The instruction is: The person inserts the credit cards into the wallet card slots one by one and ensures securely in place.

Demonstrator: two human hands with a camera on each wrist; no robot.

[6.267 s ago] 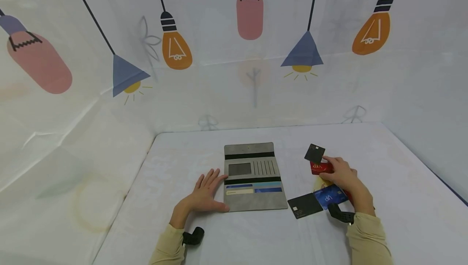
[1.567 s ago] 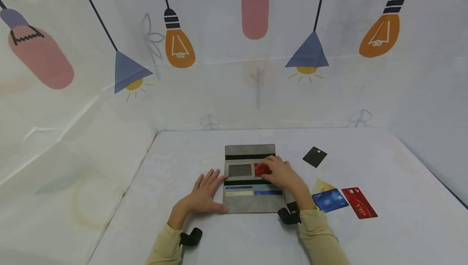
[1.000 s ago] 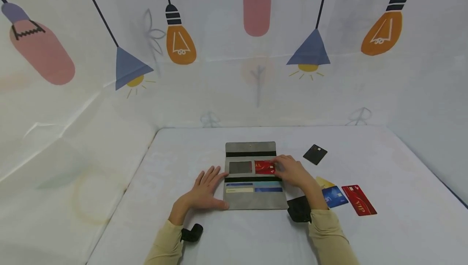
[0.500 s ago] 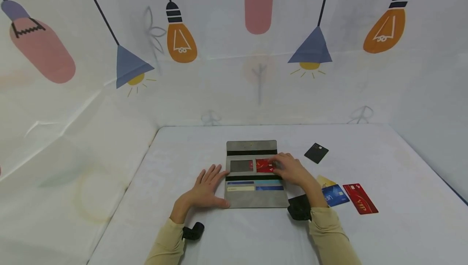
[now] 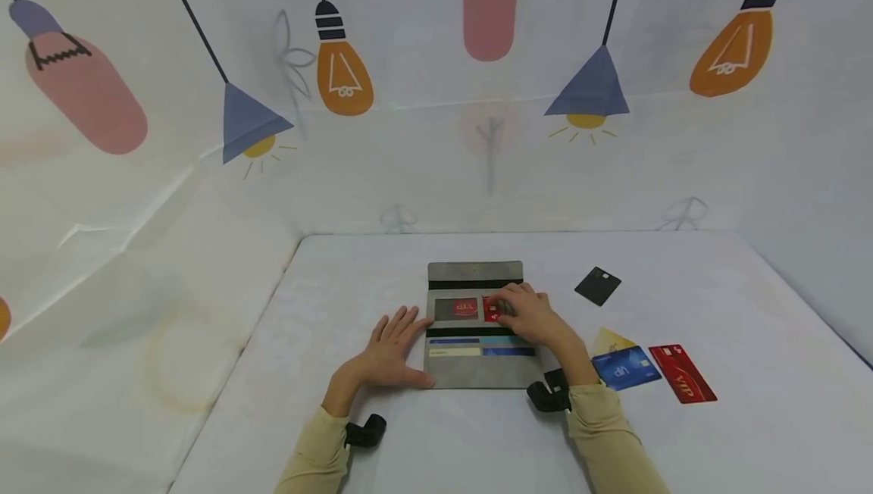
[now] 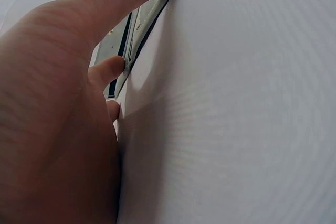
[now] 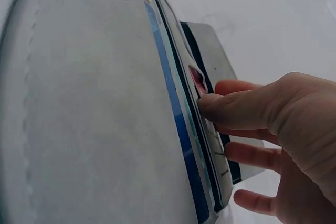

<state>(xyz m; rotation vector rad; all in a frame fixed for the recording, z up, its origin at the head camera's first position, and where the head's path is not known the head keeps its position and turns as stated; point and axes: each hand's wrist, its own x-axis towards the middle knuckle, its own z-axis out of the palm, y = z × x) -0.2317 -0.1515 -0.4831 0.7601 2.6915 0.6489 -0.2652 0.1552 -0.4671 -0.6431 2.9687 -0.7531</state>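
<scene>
Wallet (image 5: 486, 379) lay open in the lower middle of the frame, between the two hands, its panels stacked from near to far. On its upper panel the red card (image 5: 491, 310) ran with its long axis left to right; its lettered left part showed behind the clear window (image 5: 446, 311), a strip of the panel covered its middle, and its right part stood out of the opening. That right end pointed straight at the right hand (image 5: 535, 321), far the nearer one, whose thumb and fingers were bent close together and seemed to pinch the card; the right wrist view hid the exact contact. So the line that mattered, as I judged it, was leftward along the card's own length, away from the right hand. The left hand (image 5: 387, 360) lay flat and spread, gripping nothing, its thumb and index finger touching the wallet's left edge. At the right of the frame, well apart from the left hand, lay a black card (image 5: 598, 286), a yellow card (image 5: 609, 341) partly under a blue card (image 5: 627, 368), and a second red card (image 5: 683, 374) just beside the blue one.
</scene>
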